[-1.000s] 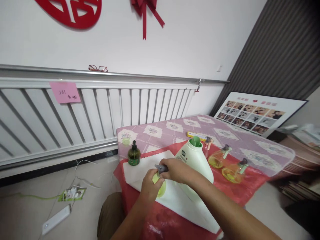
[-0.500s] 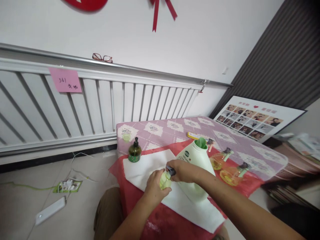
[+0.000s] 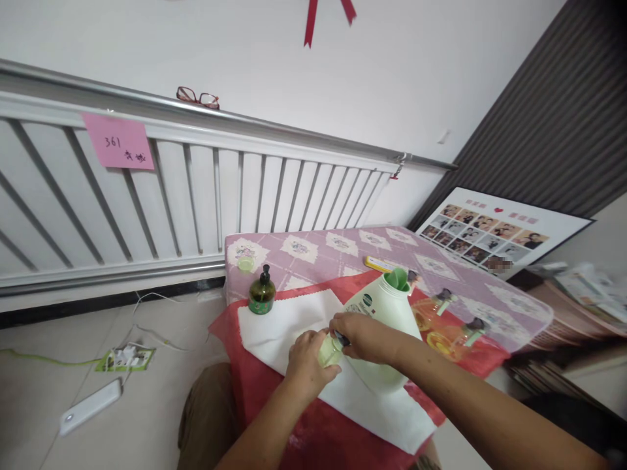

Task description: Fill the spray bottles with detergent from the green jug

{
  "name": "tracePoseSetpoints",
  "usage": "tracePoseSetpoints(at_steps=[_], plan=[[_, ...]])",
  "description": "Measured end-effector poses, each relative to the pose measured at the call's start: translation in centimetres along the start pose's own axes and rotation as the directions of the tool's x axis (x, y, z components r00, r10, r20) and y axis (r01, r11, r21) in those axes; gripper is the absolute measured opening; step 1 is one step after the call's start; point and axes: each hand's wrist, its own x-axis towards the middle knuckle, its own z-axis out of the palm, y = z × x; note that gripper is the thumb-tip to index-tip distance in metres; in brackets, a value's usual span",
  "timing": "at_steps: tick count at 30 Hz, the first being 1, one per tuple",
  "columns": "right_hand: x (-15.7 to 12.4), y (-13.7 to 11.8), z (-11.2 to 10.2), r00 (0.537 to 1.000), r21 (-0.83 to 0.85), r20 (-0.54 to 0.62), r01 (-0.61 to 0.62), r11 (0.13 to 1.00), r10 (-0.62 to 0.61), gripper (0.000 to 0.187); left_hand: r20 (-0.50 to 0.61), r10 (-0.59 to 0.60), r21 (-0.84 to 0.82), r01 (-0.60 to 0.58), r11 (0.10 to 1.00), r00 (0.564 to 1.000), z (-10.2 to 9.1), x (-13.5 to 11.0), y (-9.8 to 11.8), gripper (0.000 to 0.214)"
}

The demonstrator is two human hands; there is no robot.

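Note:
My left hand (image 3: pixel 306 367) is closed around a small pale-green see-through bottle (image 3: pixel 330 353), held tilted over the white cloth (image 3: pixel 289 313). The fingers of my right hand (image 3: pixel 366 336) grip the dark bottle top (image 3: pixel 342 339) at its upper end; they partly hide it, and I cannot tell whether top and bottle are joined. Just behind my right hand stands a large pale-green jug (image 3: pixel 392 313) with a green insert in its mouth. A dark green pump bottle (image 3: pixel 262 294) is upright on the cloth's left corner.
Clear spray bottles (image 3: pixel 458 341) with yellow liquid are at the right on the red cloth (image 3: pixel 264 385). A yellow packet (image 3: pixel 378 264) and a pale-green lid (image 3: pixel 245 264) lie further back. Behind the table runs a white radiator (image 3: pixel 274 196). A white power strip (image 3: pixel 91 406) lies on the floor.
The camera view has shifted slightly. Both hands keep their hold on the bottle and its top, with only a slight turn of the bottle.

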Motion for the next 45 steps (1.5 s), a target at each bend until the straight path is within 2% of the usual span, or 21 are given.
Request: tracePoseSetpoints(at_steps=[7, 12, 16, 18, 21, 24, 28, 30, 32, 35, 38, 40, 42, 45], plan=[[0.4, -0.7, -0.3, 0.981, 0.01, 0.007, -0.191, 0.981, 0.191, 0.024, 0.005, -0.02, -0.009, 0.02, 1.0, 1.0, 0.1, -0.3, -0.2, 0.078], [0.8, -1.2, -0.2, 0.952, 0.069, -0.006, -0.305, 0.95, 0.306, 0.04, 0.005, -0.008, -0.05, 0.008, 0.999, 1.0, 0.0, -0.5, -0.5, 0.078], [0.9, -0.9, -0.5, 0.947, 0.124, 0.009, -0.321, 0.939, 0.322, 0.06, 0.01, 0.0, -0.065, 0.001, 0.998, 1.0, 0.0, -0.6, -0.7, 0.077], [0.8, -0.3, -1.2, 0.957, 0.17, 0.019, -0.288, 0.942, 0.289, 0.064, 0.002, -0.01, -0.069, 0.01, 0.998, 1.0, 0.0, -0.6, -0.7, 0.076], [0.2, 0.8, -2.6, 0.982, 0.245, 0.019, -0.188, 0.951, 0.189, 0.055, -0.011, 0.0, -0.129, -0.002, 0.992, 1.0, -0.3, -0.6, -1.1, 0.078], [-0.7, 1.5, -3.4, 0.996, 0.24, -0.01, -0.087, 0.967, 0.092, 0.054, -0.002, 0.036, -0.219, -0.035, 0.975, 0.999, -0.7, -0.5, -1.8, 0.077], [-1.2, 0.9, -2.6, 0.995, 0.118, -0.011, 0.099, 0.988, -0.099, 0.072, 0.055, 0.083, -0.375, -0.057, 0.925, 0.995, -1.3, 0.0, -3.2, 0.078], [-1.1, 0.4, -2.0, 0.988, 0.089, -0.005, 0.155, 0.984, -0.155, 0.076, 0.095, 0.098, -0.441, -0.047, 0.896, 0.991, -1.4, 0.3, -3.6, 0.079], [-0.8, 0.0, -1.5, 0.98, 0.081, -0.021, 0.2, 0.976, -0.199, 0.071, 0.116, 0.099, -0.458, -0.036, 0.888, 0.988, -1.4, 0.5, -3.8, 0.078], [-0.2, -0.2, -1.3, 0.974, 0.072, -0.059, 0.225, 0.972, -0.221, 0.047, 0.116, 0.096, -0.464, -0.032, 0.885, 0.989, -1.5, 0.5, -3.6, 0.075], [0.1, -0.4, -1.0, 0.987, 0.052, -0.085, 0.139, 0.989, -0.135, 0.023, 0.105, 0.097, -0.462, -0.038, 0.886, 0.99, -1.6, 0.3, -3.4, 0.076], [0.2, -0.7, -0.6, 0.994, 0.044, -0.104, 0.037, 0.998, -0.032, 0.015, 0.108, 0.085, -0.455, -0.027, 0.89, 0.99, -1.6, 0.1, -3.3, 0.074], [0.2, -1.3, 0.0, 0.987, 0.049, -0.129, -0.085, 0.995, 0.091, 0.017, 0.115, 0.059, -0.445, -0.001, 0.896, 0.992, -1.5, 0.0, -3.3, 0.075], [0.2, -2.2, 0.9, 0.954, 0.095, -0.156, -0.244, 0.965, 0.256, 0.028, 0.099, 0.008, -0.424, 0.035, 0.905, 0.995, -1.3, -0.2, -3.3, 0.083]])
